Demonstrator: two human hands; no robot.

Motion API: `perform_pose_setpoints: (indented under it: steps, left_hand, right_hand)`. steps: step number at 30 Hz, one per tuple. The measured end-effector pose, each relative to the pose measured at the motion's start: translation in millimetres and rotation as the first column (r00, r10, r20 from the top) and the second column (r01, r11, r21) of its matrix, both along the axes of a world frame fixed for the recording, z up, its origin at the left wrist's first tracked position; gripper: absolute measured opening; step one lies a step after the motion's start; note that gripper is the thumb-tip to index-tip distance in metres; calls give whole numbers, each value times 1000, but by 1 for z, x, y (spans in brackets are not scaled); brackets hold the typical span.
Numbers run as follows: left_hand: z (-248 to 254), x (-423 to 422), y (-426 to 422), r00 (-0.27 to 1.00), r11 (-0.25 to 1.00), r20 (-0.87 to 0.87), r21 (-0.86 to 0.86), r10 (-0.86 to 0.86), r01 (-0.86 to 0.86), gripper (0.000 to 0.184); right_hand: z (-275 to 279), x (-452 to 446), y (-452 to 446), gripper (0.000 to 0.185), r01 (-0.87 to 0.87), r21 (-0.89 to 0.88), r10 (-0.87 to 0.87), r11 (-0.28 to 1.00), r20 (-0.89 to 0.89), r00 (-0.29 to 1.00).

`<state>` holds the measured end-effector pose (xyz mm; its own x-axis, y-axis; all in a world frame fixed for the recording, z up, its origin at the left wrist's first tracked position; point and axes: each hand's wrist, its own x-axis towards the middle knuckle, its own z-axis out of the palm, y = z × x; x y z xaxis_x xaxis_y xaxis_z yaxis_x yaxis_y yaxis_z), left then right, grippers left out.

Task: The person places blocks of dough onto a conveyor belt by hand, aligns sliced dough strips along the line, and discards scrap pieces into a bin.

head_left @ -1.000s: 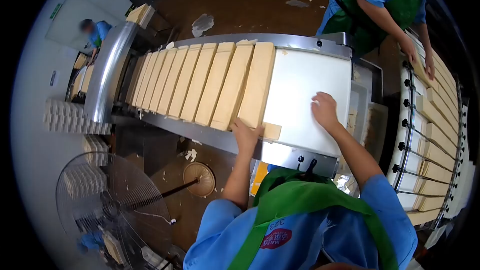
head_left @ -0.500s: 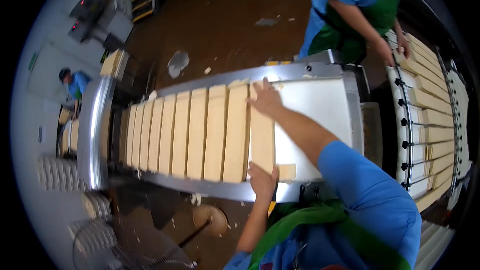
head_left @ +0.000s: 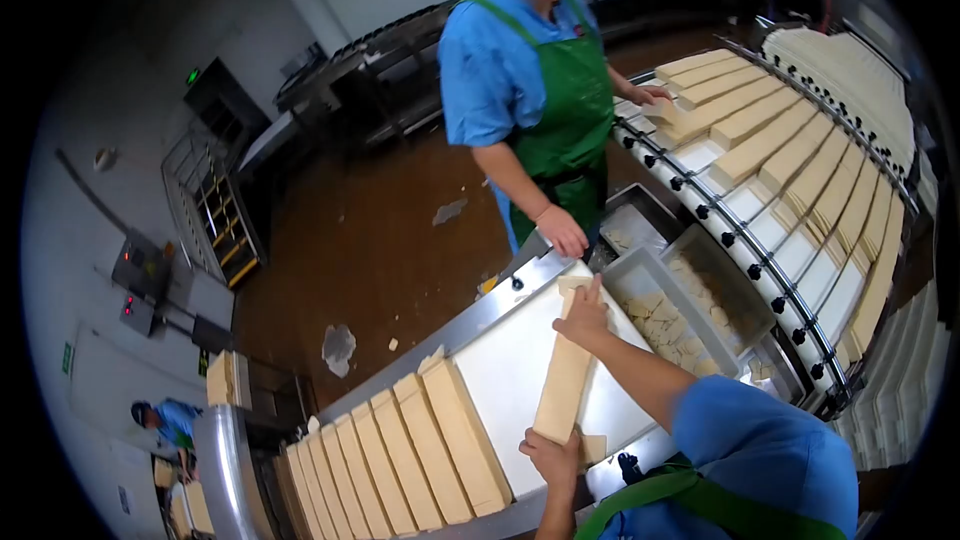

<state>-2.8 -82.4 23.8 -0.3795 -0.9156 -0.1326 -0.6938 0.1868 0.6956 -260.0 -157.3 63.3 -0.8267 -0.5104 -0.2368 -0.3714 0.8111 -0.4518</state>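
A long pale slab (head_left: 562, 390) lies apart from the row on the white belt (head_left: 505, 340), gripped at both ends. My left hand (head_left: 554, 457) holds its near end, fingers curled round the edge. At the far end my right hand (head_left: 583, 315) is on the slab, thumb and fingers around its sides. Beside my left hand lies a small flat offcut (head_left: 593, 449). To the left, a row of similar slabs (head_left: 410, 450) sits side by side on the belt.
Across the belt stands a co-worker (head_left: 540, 90), one hand near the belt's corner. Right of the belt are grey bins (head_left: 668, 325) with scraps. A curved conveyor (head_left: 740, 230) carries more slabs. A steel machine housing (head_left: 228, 470) stands at lower left.
The view has swung right. My right hand has come onto the slab's far end, and both hands have moved the slab rightward, away from the row. The co-worker has one hand near my belt now.
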Motion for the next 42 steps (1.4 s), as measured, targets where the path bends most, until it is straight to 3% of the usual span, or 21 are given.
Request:
perform_pose_setpoints:
  steps: [1, 2, 3, 5, 7, 11, 14, 16, 17, 19, 21, 22, 24, 25, 26, 27, 30, 35, 37, 39, 42]
  left_hand:
    - [3, -10, 4, 1000, 996, -12, -88, -28, 27, 78]
    - [16, -24, 10, 997, 999, -76, -41, 23, -26, 73]
    - [25, -39, 16, 998, 999, -69, -44, -10, 7, 73]
    - [41, -67, 36, 974, 986, -203, -152, -98, 68, 71]
    - [63, -96, 59, 943, 975, -251, -95, -217, 199, 73]
    - [103, -160, 122, 806, 832, -211, -195, -553, 520, 78]
    - [122, -192, 170, 627, 670, -238, -222, -742, 709, 80]
    - [129, -206, 199, 462, 501, -195, -297, -865, 813, 82]
    - [133, -211, 213, 418, 463, -206, -286, -885, 839, 82]
    - [137, -222, 244, 330, 374, -204, -241, -922, 896, 82]
    - [135, -232, 268, 284, 335, -248, -193, -926, 922, 81]
    - [135, -237, 274, 219, 264, -236, -177, -947, 948, 81]
    - [137, -244, 288, 177, 208, -240, -108, -955, 972, 80]
    - [140, -250, 294, 190, 214, -254, -68, -948, 975, 80]
    - [137, -261, 296, 134, 175, -306, -111, -943, 978, 78]
    - [137, -269, 300, 111, 166, -287, -175, -951, 970, 77]
    - [131, -282, 315, 133, 171, -272, -122, -953, 978, 74]
    - [131, -298, 331, 217, 223, -195, -8, -957, 975, 67]
    - [133, -305, 336, 218, 216, -176, 29, -960, 976, 67]
    - [130, -314, 342, 213, 203, -203, 69, -956, 977, 64]
    - [126, -328, 350, 175, 173, -200, 27, -964, 985, 63]
  right_hand:
    - [10, -10, 22, 93, 128, -128, -117, 983, 85, 989]
    - [12, -23, 42, 93, 216, -189, -197, 958, 111, 974]
    - [13, -38, 67, 93, 248, -190, -229, 950, 118, 966]
    - [15, -66, 128, 90, 358, -405, -348, 841, 100, 932]
    - [41, -91, 201, 84, 413, -530, -433, 741, 94, 897]
    - [65, -138, 351, 76, 540, -507, -644, 672, -41, 764]
    - [90, -155, 448, 75, 693, -435, -758, 575, 35, 651]
    - [100, -163, 501, 79, 799, -367, -795, 475, 211, 569]
    - [83, -174, 525, 79, 825, -357, -826, 439, 202, 527]
    - [42, -196, 587, 79, 742, -143, -755, 655, -67, 653]
    - [84, -206, 596, 79, 572, 302, -584, 763, -57, 810]
    - [49, -229, 608, 75, 582, 354, -572, 732, -144, 808]
    - [49, -255, 619, 56, 449, 387, -414, 805, -176, 893]
    - [42, -273, 626, 53, 462, 363, -436, 809, -156, 886]
    - [67, -278, 620, 55, 444, 331, -423, 833, -137, 896]
    - [50, -288, 627, 58, 575, 220, -540, 788, -201, 817]
    - [46, -307, 636, 56, 646, 165, -603, 745, -249, 758]
    - [56, -320, 646, 63, 614, 212, -615, 760, -68, 785]
    - [36, -326, 652, 61, 624, 186, -614, 759, -115, 781]
    - [32, -331, 652, 59, 678, 118, -616, 726, -328, 716]
    - [37, -339, 655, 55, 675, 132, -617, 726, -307, 724]
